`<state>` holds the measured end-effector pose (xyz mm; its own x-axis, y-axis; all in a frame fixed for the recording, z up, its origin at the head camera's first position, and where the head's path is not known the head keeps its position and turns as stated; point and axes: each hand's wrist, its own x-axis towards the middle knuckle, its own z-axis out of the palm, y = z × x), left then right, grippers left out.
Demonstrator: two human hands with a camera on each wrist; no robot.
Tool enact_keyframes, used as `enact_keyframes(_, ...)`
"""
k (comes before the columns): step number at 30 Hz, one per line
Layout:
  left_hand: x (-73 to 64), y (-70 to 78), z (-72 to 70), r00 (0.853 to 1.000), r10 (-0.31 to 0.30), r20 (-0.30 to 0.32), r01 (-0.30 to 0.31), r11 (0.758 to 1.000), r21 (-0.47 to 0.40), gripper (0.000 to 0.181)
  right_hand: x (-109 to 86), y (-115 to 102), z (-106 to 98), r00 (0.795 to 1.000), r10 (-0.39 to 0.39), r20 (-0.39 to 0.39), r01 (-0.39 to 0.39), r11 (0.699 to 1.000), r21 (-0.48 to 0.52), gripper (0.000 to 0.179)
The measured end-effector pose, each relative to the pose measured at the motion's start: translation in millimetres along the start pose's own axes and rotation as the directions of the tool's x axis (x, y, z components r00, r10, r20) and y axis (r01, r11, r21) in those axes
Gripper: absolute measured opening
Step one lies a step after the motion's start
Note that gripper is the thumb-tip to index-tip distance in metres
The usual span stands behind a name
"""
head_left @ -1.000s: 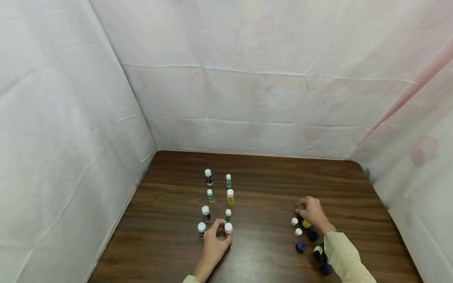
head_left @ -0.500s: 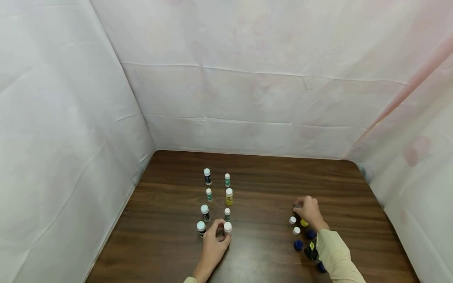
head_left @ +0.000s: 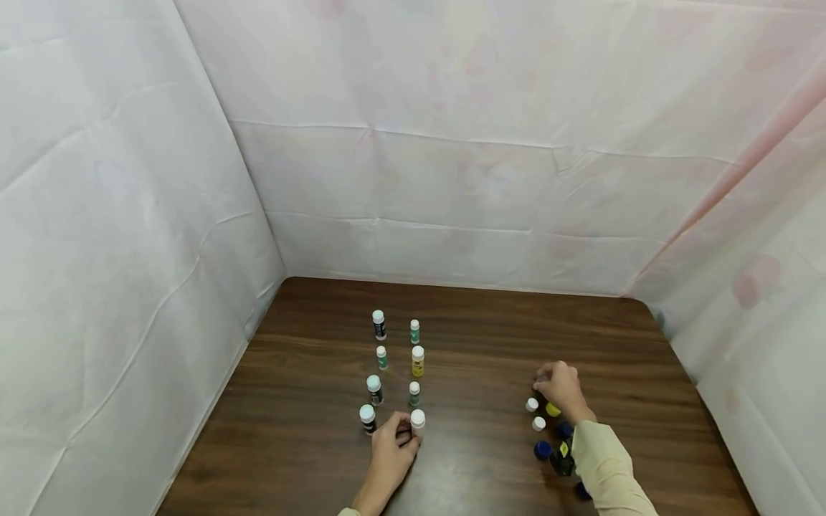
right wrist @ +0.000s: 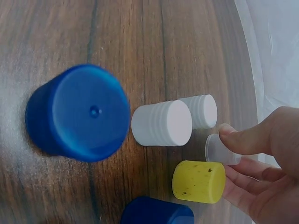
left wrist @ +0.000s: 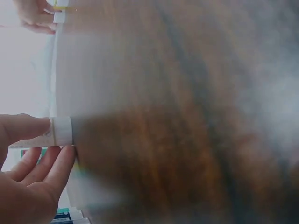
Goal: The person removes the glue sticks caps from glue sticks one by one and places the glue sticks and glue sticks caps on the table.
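Note:
In the head view my left hand [head_left: 391, 453] holds a small white bottle [head_left: 418, 424] upright on the table, at the near end of the right-hand row. The left wrist view has my thumb on one side of the bottle [left wrist: 62, 131] and my fingers on the other. Far to the right, my right hand [head_left: 563, 391] pinches a translucent cap [right wrist: 219, 150] between thumb and fingers, clearest in the right wrist view. Beside that cap stand a yellow cap [right wrist: 200, 182] and two ribbed white caps [right wrist: 163, 123].
Several bottles with white lids stand in two rows, among them a yellow one [head_left: 418, 362] and a dark one [head_left: 375, 389]. Blue caps [head_left: 543, 450] and a black item [head_left: 563, 462] lie near my right forearm. White cloth [head_left: 452, 179] hangs behind the brown table [head_left: 477, 344].
The view has shifted slightly. Both hands stay at nearly the same places, the left at the white bottle and the right at the translucent cap.

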<state>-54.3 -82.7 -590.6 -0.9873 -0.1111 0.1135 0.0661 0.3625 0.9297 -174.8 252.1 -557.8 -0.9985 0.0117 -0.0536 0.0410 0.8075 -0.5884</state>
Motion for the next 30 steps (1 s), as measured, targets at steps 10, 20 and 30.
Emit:
enact_keyframes(10,2.3,3.3,-3.9,0.998,-0.015,0.065,0.014,1.0,0.022,0.03,-3.4,4.3,1.1,0.999,-0.016,0.04,0.017,1.0,-0.016,0.012)
enact_keyframes(20,-4.8,22.8,-10.9,0.996,0.031,0.082,-0.036,0.998,0.054,0.031,-16.9,6.1,-8.2,0.996,-0.089,-0.004,0.089,0.995,-0.041,0.03)
enact_keyframes(30,2.9,66.7,-72.9,0.887,0.459,-0.054,-0.446,0.88,0.16,0.033,-38.5,-34.5,-17.1,0.954,-0.273,-0.125,0.276,0.961,0.007,0.042)
